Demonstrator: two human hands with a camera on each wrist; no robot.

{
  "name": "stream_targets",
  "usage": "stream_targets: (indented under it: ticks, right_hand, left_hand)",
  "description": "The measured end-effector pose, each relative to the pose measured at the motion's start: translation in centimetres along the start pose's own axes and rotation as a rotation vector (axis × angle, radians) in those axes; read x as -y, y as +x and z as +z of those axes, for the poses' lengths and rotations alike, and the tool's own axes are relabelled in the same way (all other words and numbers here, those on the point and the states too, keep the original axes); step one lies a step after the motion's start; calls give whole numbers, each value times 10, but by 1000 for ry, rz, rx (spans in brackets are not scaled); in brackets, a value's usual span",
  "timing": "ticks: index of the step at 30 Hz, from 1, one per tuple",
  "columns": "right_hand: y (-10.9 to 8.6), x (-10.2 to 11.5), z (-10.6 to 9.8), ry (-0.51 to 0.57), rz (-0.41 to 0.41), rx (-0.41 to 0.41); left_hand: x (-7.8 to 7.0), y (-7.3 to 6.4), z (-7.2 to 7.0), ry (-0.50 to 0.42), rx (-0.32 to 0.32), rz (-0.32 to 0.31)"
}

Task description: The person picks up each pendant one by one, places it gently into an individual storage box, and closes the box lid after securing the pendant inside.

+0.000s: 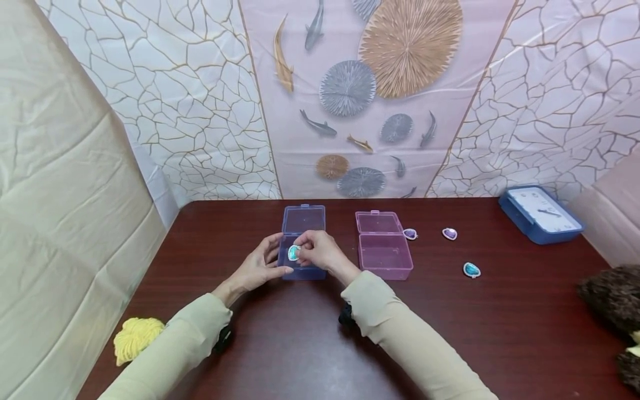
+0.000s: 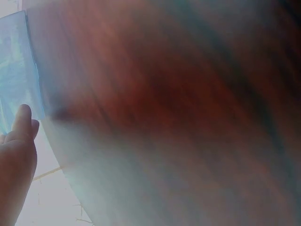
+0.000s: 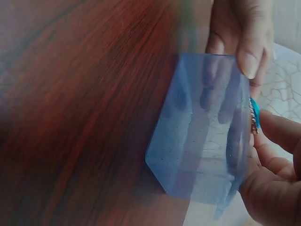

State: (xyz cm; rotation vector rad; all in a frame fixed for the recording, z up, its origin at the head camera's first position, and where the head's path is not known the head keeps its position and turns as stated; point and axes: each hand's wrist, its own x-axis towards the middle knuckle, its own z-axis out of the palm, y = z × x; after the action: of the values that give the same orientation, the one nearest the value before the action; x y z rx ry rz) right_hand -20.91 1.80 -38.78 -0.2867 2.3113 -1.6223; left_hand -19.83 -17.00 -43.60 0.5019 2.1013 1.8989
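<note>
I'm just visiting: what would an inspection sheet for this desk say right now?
Surface: dark red wooden table.
Job's things: open blue box; teal gem over it; open pink box; two purple gems and another teal gem lying loose.
Clutter: yellow yarn, blue clock, dark furry thing.
Grips: right hand pinches the teal gem; left hand steadies the blue box.
Cables: nothing seen.
Surroundings: patterned fish backdrop, beige cloth.
</note>
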Motion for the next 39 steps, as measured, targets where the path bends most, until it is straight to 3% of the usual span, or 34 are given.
stream_targets:
  ticks: [6, 17, 27, 31, 39]
  right_hand:
    - [5, 2, 7, -190, -25, 12]
    - [12, 4, 16, -420, -25, 62]
    - [17, 0, 21, -474, 10, 95]
    - [18, -1, 21, -541, -10, 72]
    - [16, -1, 23, -578, -26, 50]
  left_hand:
    - [-1, 0, 0, -1, 5, -2]
    - [0, -1, -2, -12, 7, -8]
    - [0, 0, -1, -20, 5, 9]
    - [1, 0, 0, -31, 6, 2]
    - [0, 0, -1, -18, 4, -5]
